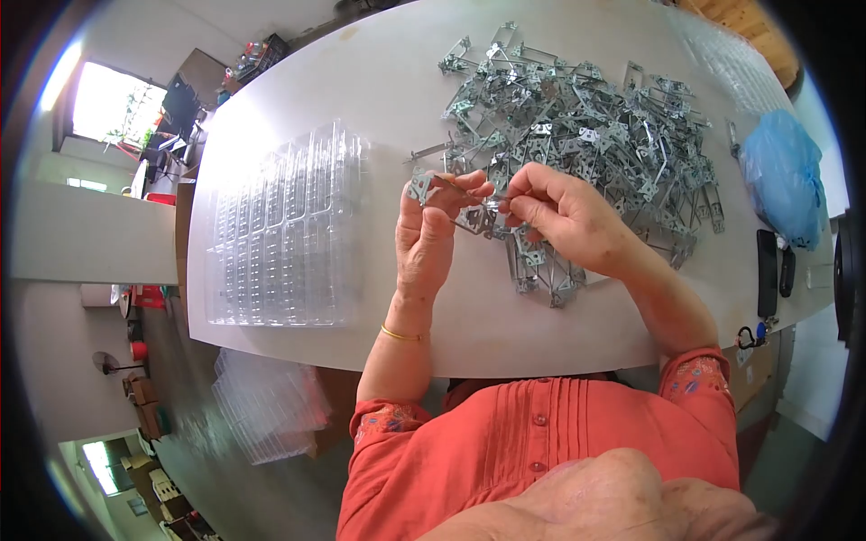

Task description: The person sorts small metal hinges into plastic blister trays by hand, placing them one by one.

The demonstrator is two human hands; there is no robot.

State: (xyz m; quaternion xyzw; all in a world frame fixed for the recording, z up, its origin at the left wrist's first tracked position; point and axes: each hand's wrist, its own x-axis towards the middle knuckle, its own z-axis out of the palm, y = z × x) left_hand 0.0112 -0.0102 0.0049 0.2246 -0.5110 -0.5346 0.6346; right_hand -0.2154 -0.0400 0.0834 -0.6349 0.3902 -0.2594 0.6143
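Note:
Above the table, my left hand (428,236) is closed on a metal bracket (419,187), whose flat, holed end sticks out past the fingers. Close beside it on the right, my right hand (564,216) is pinched at the other end of this metal piece; the exact spot is hidden by the fingertips. Behind and around both hands spreads a large heap of similar metal brackets (586,126), thin bars with stamped, holed plates. Left of my left hand lies a stack of clear plastic trays (284,230) with rows of compartments.
On the right of the white table (388,350) are a blue plastic bag (783,176), a black phone-like object (767,272) and keys (753,336). Bubble wrap (732,54) lies at the far right. More clear trays (271,406) stand below the table's left front edge.

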